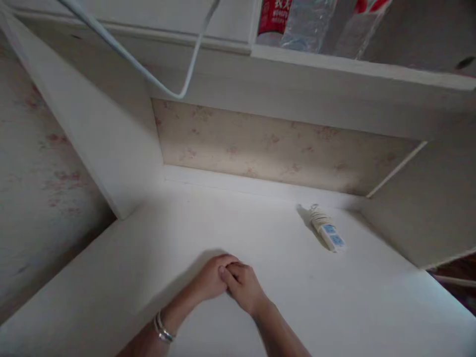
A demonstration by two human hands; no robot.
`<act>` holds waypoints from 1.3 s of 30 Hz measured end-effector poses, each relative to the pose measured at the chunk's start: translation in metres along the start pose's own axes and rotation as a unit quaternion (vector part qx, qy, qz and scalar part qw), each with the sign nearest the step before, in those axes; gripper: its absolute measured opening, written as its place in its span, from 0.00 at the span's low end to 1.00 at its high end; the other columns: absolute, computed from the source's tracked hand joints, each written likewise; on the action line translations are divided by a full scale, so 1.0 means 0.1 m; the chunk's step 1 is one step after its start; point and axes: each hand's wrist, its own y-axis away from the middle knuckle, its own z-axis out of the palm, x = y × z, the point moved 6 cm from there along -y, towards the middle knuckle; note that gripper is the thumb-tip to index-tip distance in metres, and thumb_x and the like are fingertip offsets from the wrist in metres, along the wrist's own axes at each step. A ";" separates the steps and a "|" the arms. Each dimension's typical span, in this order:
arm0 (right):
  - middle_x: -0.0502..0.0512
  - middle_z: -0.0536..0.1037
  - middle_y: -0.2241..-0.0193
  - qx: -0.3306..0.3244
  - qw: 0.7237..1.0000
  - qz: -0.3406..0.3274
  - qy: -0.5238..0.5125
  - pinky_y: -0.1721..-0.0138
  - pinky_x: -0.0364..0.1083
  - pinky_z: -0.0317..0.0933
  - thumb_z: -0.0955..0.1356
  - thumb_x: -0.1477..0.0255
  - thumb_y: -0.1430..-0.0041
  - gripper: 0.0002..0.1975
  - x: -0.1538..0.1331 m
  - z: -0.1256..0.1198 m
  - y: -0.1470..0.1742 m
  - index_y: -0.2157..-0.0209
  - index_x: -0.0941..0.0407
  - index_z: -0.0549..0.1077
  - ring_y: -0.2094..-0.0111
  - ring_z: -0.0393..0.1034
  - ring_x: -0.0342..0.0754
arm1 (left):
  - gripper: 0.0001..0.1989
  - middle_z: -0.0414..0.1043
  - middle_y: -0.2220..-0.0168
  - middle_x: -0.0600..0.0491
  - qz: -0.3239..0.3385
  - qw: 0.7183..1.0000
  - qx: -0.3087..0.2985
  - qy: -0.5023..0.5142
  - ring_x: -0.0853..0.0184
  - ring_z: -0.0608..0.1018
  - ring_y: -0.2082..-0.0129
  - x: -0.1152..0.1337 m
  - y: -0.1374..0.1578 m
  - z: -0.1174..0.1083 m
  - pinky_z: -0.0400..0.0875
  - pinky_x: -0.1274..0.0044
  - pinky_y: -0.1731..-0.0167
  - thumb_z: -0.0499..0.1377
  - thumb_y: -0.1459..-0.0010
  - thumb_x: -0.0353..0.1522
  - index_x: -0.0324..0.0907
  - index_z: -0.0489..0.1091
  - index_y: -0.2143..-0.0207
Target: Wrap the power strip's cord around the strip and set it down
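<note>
My left hand (212,278) and my right hand (248,288) are clasped together on the white desktop (167,238). Both are closed, fingers folded against each other, with the right thumb lying across the left hand. No object shows between them, though the palms are hidden. Silver bangles (162,328) circle the left wrist. Beyond the hands to the right lies a small white block with a cord wound round it and a blue label (328,231); neither hand touches it.
A pale cable (148,74) hangs in a loop at upper left. Clear plastic bottles (307,25), one beside a red label, stand on the shelf (357,64) above. Side panels (92,114) flank the desk, with floral wallpaper (260,144) behind.
</note>
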 end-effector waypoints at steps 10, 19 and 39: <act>0.50 0.69 0.79 -0.002 1.000 -0.001 0.015 0.72 0.40 0.52 0.57 0.57 0.35 0.26 0.03 -0.01 -0.03 0.81 0.58 0.65 0.76 0.61 0.40 | 0.19 0.76 0.65 0.52 0.001 1.000 0.003 -0.019 0.67 0.75 0.65 0.01 0.02 0.00 0.67 0.79 0.63 0.51 0.56 0.21 0.39 0.74 0.63; 0.50 0.70 0.79 0.000 1.000 -0.002 0.013 0.71 0.40 0.53 0.57 0.57 0.35 0.26 0.03 -0.01 -0.02 0.80 0.58 0.67 0.76 0.62 0.40 | 0.19 0.76 0.65 0.53 0.002 1.000 0.004 -0.028 0.68 0.75 0.65 0.02 0.03 0.00 0.68 0.79 0.64 0.50 0.56 0.21 0.39 0.74 0.62; 0.50 0.71 0.78 -0.002 1.000 -0.002 0.011 0.71 0.40 0.53 0.57 0.57 0.34 0.26 0.01 -0.01 -0.01 0.80 0.58 0.68 0.75 0.63 0.40 | 0.20 0.76 0.66 0.52 -0.002 1.000 0.004 -0.025 0.68 0.75 0.66 0.02 0.03 -0.01 0.68 0.79 0.64 0.50 0.58 0.20 0.38 0.74 0.63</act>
